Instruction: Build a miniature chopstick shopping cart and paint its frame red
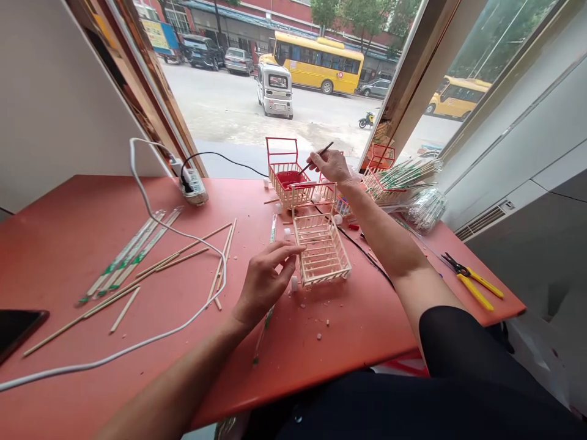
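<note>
In the head view my right hand (331,165) pinches a thin dark paintbrush (324,150). The brush's lower end reaches into a red patch, apparently paint, inside a small cart with red-painted rails (282,139). Nearer to me stands an unpainted stick-built cart (321,269) with white wheels (294,283). My left hand (266,275) has its thumb and fingers drawn together at the left rim of this cart, holding it. Behind my right forearm, a further red-railed cart (383,153) is partly hidden.
Loose wooden sticks (183,247) and wrapped sticks (123,260) lie on the left of the red table (174,379). A white cable (151,211) loops there from a power strip (194,188). Yellow-handled pliers (477,287) lie right, below bundled sticks (408,177).
</note>
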`<state>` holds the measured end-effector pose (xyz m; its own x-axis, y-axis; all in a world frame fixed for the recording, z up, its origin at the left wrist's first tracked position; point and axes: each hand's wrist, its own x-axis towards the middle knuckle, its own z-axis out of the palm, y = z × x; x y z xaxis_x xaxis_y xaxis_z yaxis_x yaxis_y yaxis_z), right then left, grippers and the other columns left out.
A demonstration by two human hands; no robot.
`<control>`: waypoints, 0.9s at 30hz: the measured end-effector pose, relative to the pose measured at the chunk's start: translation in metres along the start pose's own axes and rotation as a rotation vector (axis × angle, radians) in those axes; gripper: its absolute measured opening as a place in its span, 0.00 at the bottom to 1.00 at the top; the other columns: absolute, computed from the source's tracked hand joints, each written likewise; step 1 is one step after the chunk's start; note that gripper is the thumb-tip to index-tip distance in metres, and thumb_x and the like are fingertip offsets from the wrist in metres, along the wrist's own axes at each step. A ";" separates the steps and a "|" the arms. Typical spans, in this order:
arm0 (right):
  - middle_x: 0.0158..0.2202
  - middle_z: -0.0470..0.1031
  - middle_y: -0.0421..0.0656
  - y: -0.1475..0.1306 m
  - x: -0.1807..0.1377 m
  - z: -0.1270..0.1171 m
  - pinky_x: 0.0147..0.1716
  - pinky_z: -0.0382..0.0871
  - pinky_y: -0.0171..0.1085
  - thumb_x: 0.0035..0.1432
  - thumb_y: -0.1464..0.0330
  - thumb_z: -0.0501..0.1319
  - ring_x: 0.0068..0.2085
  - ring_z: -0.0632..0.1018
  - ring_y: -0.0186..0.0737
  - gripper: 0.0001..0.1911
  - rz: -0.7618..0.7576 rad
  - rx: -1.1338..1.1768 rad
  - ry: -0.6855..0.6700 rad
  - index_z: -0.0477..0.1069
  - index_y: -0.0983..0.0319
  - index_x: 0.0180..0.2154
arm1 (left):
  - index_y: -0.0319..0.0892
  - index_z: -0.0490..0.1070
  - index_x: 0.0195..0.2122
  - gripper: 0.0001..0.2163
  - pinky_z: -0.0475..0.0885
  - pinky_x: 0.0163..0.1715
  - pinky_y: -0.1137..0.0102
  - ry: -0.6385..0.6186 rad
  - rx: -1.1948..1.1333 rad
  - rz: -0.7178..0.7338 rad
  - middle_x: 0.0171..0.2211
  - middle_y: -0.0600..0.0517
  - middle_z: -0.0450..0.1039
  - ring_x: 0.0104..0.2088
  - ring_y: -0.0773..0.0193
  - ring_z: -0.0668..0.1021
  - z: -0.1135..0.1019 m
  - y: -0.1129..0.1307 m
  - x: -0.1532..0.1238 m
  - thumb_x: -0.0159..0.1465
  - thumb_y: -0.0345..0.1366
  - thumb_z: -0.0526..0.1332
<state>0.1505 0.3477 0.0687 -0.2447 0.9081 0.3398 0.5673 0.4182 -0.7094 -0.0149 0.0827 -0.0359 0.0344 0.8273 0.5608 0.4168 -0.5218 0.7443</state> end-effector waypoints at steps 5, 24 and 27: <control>0.35 0.88 0.44 -0.001 -0.002 -0.003 0.44 0.79 0.33 0.75 0.65 0.62 0.36 0.85 0.35 0.13 -0.003 -0.018 0.020 0.81 0.64 0.39 | 0.47 0.86 0.46 0.12 0.81 0.43 0.68 -0.001 -0.001 -0.002 0.44 0.48 0.85 0.42 0.61 0.85 0.000 0.001 0.000 0.72 0.32 0.61; 0.41 0.85 0.45 -0.003 -0.042 -0.038 0.51 0.80 0.37 0.76 0.68 0.57 0.44 0.85 0.38 0.14 -0.188 -0.016 0.182 0.82 0.63 0.46 | 0.46 0.86 0.46 0.13 0.80 0.44 0.70 -0.001 0.016 0.018 0.44 0.48 0.86 0.44 0.61 0.86 -0.001 0.001 0.000 0.71 0.30 0.61; 0.38 0.84 0.43 -0.003 -0.062 -0.059 0.44 0.82 0.38 0.77 0.60 0.58 0.41 0.85 0.37 0.16 -0.287 0.100 0.340 0.81 0.61 0.44 | 0.45 0.86 0.46 0.13 0.79 0.40 0.72 0.007 0.018 0.035 0.43 0.49 0.86 0.41 0.63 0.85 -0.001 0.000 0.000 0.71 0.29 0.60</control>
<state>0.2109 0.2889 0.0862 -0.0994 0.7044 0.7028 0.4311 0.6670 -0.6076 -0.0158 0.0821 -0.0356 0.0431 0.8070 0.5890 0.4313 -0.5468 0.7176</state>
